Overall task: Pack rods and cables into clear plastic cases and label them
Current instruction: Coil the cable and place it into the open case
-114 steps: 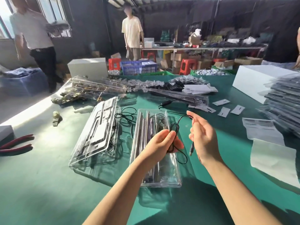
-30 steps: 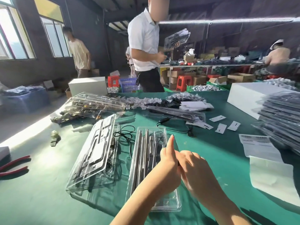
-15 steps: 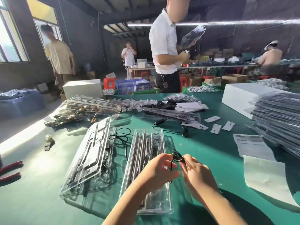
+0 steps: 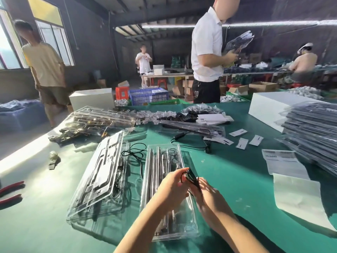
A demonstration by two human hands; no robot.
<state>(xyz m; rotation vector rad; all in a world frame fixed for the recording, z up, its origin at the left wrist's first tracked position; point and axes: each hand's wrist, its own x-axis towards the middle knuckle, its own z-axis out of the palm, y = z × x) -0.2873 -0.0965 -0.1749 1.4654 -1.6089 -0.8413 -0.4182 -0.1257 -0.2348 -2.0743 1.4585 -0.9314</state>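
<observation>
Dark-walled workshop (image 4: 94, 42), sunlit windows (image 4: 54, 44), green table (image 4: 237, 179).

Both hands, left hand (image 4: 173, 187) and right hand (image 4: 207, 194), pinch a bundled black cable (image 4: 190, 177) above the clear case (image 4: 164, 179).

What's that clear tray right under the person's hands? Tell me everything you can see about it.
The clear plastic case is a long, shallow, see-through moulded tray lying flat and open on the green table, its long side running away from the camera. Several silvery metal rods lie lengthwise in its grooves, with thin wire loops near the far end. Both hands hover over its middle, winding a black cable. Another clear case lies to its left.
</observation>
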